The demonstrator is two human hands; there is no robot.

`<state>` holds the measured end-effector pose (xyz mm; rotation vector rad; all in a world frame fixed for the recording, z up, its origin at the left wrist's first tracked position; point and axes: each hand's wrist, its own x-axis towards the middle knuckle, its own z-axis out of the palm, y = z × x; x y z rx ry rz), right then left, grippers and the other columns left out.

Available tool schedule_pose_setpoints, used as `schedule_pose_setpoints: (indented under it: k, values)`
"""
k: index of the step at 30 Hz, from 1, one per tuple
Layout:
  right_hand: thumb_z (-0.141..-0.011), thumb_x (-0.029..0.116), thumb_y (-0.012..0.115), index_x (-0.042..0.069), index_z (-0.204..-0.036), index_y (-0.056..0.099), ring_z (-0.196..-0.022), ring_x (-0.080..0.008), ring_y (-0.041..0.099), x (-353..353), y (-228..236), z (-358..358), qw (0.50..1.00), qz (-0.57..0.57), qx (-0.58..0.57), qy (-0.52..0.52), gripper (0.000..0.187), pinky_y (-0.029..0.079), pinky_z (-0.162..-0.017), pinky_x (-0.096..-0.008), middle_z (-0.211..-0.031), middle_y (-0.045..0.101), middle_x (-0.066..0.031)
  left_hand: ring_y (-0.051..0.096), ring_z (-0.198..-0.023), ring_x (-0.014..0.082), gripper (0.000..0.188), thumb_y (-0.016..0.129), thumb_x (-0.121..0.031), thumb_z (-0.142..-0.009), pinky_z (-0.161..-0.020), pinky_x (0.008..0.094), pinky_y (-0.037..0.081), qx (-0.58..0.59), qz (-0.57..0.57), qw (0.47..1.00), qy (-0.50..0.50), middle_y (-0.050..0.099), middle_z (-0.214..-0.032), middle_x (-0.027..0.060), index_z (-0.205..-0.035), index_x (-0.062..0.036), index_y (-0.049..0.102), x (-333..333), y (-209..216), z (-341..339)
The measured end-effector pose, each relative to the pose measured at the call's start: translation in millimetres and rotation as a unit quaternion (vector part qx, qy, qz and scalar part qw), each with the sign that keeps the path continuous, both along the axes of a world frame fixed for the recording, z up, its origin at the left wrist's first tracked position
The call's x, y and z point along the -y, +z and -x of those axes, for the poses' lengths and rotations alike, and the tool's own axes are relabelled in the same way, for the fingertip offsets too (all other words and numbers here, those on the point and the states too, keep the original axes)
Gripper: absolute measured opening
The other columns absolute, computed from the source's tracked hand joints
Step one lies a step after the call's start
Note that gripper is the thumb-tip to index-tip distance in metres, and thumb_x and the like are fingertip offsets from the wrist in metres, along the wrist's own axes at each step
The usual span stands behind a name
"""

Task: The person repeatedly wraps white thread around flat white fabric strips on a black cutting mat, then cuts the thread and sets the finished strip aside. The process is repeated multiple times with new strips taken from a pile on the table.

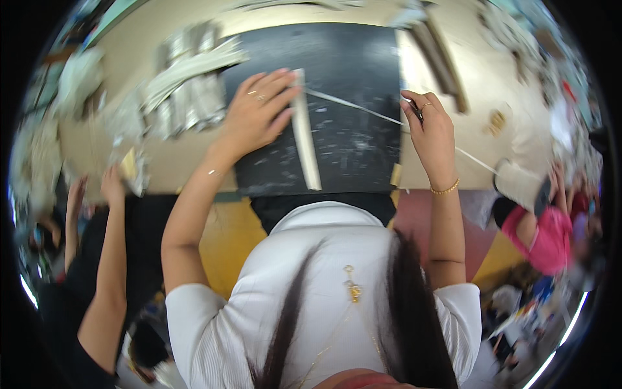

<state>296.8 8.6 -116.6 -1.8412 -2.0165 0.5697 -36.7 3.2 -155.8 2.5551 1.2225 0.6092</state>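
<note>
Dark hair (421, 305) hangs nearest, left hand (260, 111) spread on flat cream strip (306, 142), right hand (430, 124) gripping dark tool (415, 109).

Worktable (473, 129): one, broad, tan-topped, its edges bowed by the lens; we note a pale sheen on the right side. Yellow surface (220, 243) and dull red surface (413, 217): below the table's near edge; whether floor or furniture, we cannot tell. Pale green band (116, 21): one, upper left, slanting, nature unclear to us. Light strips: two, white; we list one lower right (565, 332), one at the left rim (28, 292).
</note>
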Motion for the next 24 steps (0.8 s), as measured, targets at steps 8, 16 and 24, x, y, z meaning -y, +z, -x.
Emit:
schedule_pose_setpoints:
  k: [8, 16, 24]
  values:
    - [-0.098, 0.019, 0.062, 0.011, -0.12, 0.07, -0.092, -0.0315, 0.069, 67.8, 10.9, -180.4, 0.965, -0.015, 0.211, -0.157, 0.024, 0.055, -0.078, -0.0412, -0.118, 0.066, -0.0083, 0.051, -0.138, 0.0283, 0.045, 0.068, -0.011, -0.091, -0.114, 0.0478, 0.036, -0.058, -0.02, 0.998, 0.0, 0.059, -0.144, 0.0105, -0.135, -0.0045, 0.06, -7.8, -5.6, 4.0]
    - [-0.094, 0.026, 0.066, 0.007, -0.097, 0.074, -0.085, -0.0343, 0.069, 76.3, 15.2, -250.5, 0.951, 0.01, 0.285, -0.116, 0.021, 0.054, -0.073, -0.0436, -0.096, 0.072, -0.0108, 0.053, -0.135, 0.0273, 0.045, 0.071, -0.015, -0.091, -0.112, 0.0473, 0.036, -0.073, -0.044, 0.994, 0.074, 0.06, -0.143, 0.0102, -0.133, -0.0042, 0.06, 8.4, -8.8, -7.1]
    - [-0.087, 0.01, 0.069, 0.007, -0.092, 0.074, -0.073, -0.0284, 0.07, 20.3, 17.1, -139.3, 0.979, -0.064, 0.162, 0.101, 0.008, 0.055, -0.065, -0.0372, -0.088, 0.074, -0.0056, 0.054, -0.131, 0.0254, 0.043, 0.074, -0.021, -0.091, -0.11, 0.0473, 0.035, -0.089, -0.073, 0.978, 0.176, 0.062, -0.139, 0.0072, -0.129, -0.0063, 0.063, 19.3, -10.7, 7.5]
